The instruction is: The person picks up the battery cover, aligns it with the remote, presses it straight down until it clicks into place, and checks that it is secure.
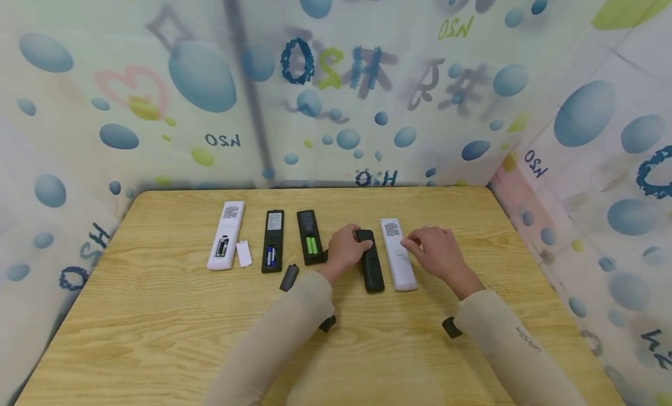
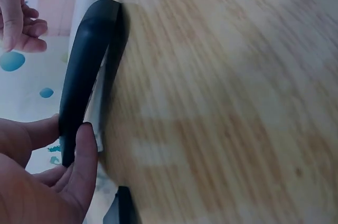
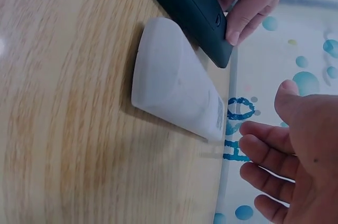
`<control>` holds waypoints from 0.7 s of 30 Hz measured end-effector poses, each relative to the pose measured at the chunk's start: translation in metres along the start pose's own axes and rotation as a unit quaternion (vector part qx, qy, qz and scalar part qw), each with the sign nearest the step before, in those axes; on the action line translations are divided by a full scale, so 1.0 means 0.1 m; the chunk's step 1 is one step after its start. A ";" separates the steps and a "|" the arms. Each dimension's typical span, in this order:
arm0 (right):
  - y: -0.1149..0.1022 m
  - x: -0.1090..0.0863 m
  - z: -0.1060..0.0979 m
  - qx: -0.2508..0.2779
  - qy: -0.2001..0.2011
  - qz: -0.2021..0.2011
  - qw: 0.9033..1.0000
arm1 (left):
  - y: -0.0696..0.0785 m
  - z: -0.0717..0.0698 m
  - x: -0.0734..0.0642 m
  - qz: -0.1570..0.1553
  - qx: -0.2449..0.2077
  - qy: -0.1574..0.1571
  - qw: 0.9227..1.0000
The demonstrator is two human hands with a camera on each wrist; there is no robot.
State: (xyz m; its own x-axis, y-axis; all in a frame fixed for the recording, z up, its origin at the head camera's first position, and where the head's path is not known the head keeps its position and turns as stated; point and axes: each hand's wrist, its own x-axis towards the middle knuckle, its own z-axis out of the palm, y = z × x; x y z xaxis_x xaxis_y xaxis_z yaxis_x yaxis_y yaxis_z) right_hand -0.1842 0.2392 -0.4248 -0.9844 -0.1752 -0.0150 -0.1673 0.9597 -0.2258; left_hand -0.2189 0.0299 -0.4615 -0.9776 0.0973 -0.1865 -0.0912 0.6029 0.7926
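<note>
Grips a black remote at a wood-grain table, before bubble-printed walls.
In the head view, takes in smooth pale wood, blue droplets, mirrored lettering and a pink heart outline; has the left hand clasped on the black remote's far end, just left of a white remote, and the right hand near the latter; shows, here alone, three remotes with bared batteries, plus a white cover and a dark cover. In the left wrist view, gives the black remote's side, pinched between thumb and fingers. In the right wrist view, reveals its cover seam and round notch, and the right hand's loosely bent fingers, thumb apart, clear of the white remote.
</note>
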 end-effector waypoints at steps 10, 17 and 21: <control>0.06 -0.01 0.05 0.002 -0.001 -0.002 1.000 | 0.00 0.03 0.01 0.021 0.052 0.013 0.998; 0.06 -0.01 0.07 0.000 -0.001 -0.010 1.000 | -0.01 0.03 0.02 0.013 0.054 0.012 0.998; 0.05 0.00 0.07 0.000 -0.003 -0.009 1.000 | -0.03 0.05 0.03 0.020 0.067 0.018 0.997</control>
State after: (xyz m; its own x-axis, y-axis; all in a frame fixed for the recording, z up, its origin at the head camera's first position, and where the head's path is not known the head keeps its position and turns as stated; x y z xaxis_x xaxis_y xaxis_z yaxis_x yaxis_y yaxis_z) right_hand -0.1845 0.2421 -0.4330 -0.9810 -0.1931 -0.0176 -0.1842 0.9565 -0.2263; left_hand -0.2204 0.0327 -0.4673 -0.9865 0.0958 -0.1332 -0.0285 0.6995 0.7140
